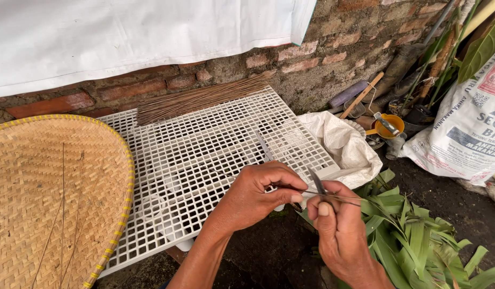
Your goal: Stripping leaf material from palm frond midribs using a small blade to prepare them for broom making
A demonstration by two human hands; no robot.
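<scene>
The left hand pinched one end of a thin leaf rib between thumb and fingertips, keeping it taut across the gap to the right hand. The right hand gripped a small knife, blade upward, with the thumb pressed flat against the rib, so the blade could bear on it. Both hands worked just over the near right corner of a white plastic grid, which served as a bench. A bundle of bare brown sticks lay along the grid's far edge against the brick wall, out of the way. Green leaves were heaped on the ground near the right hand, within easy reach. A woven tray sat to the left with a few loose sticks on it.
</scene>
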